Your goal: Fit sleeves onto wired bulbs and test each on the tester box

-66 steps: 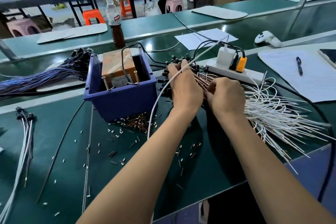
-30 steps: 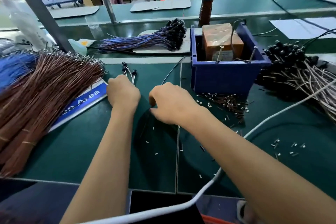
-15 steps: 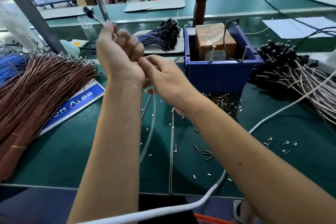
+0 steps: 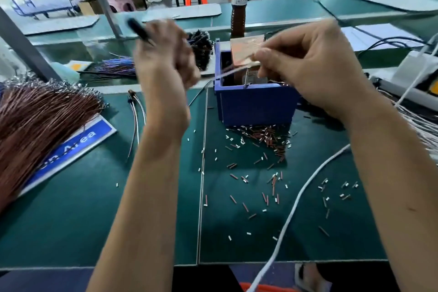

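Holding both hands raised above the green tabletop, the person works in front of the blue box. The left hand is blurred, curled into a fist with its back toward the camera; a black bulb sticks out up and to the left from its top. The right hand sits to the right at about the same height, fingers bent and pinching the wire, which runs as a thin pale line between the two hands, passing over the near left corner of the box. Both forearms rise from the near edge, the left nearly upright, the right slanting in from the near right.

Inside the box stands the tester, a brown block with metal pins at its near side. Short sleeves lie heaped just near the box and scattered across the tabletop. A brown wire bundle fans out at the left. Two more wired bulbs lie left of the left forearm. A bottle stands beyond the box.
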Motion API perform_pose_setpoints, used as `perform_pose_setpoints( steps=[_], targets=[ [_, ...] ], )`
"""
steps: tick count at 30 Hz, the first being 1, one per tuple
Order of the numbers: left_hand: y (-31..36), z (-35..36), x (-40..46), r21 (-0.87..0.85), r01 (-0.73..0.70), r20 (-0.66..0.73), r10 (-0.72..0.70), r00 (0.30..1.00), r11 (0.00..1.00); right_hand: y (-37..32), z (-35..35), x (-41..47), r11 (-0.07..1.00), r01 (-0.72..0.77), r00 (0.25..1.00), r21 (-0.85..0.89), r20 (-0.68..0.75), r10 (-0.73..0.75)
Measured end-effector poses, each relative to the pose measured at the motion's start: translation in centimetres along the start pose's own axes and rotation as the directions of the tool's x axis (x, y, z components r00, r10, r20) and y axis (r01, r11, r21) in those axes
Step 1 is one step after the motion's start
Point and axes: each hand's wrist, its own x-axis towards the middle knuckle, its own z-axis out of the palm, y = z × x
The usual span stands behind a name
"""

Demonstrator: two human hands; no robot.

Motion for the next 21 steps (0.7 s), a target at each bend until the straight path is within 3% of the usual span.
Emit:
perform_pose_setpoints(
  steps=[2,4,6,7,14,21],
  targets=[
    [-1.7,1.2,-2.0,0.274,-0.165,0.219,0.106,0.97,0.948,1.5,-0.8,-0.7,0.99,0.016,0.999,-0.141,0.035,-0.011],
    [-3.8,1.8,-3.7,0.496,-0.37,0.45,0.132,0.883,0.785,3.1,-0.7,-1.7,0.975,0.036,0.996,-0.222,0.093,-0.015],
    [-5.9,1.6,-4.2,0.579,-0.531,0.599,0.119,0.792,0.618,4.6,-0.1,-2.7,0.966,0.051,0.992,-0.252,0.122,-0.02],
    [-6.7,1.5,-4.6,0.591,-0.561,0.638,0.089,0.765,0.58,5.4,0.3,-3.2,0.963,0.055,0.992,-0.265,0.124,-0.023],
    [-10.6,0.3,-5.7,0.659,-0.457,0.576,-0.01,0.817,0.598,8.9,2.3,-6.1,0.982,-0.089,0.995,-0.169,0.038,0.097],
    [-11.1,0.0,-5.4,0.615,-0.458,0.568,0.043,0.822,0.642,9.3,2.3,-6.6,0.985,-0.151,0.987,-0.083,0.047,0.155]
  ],
)
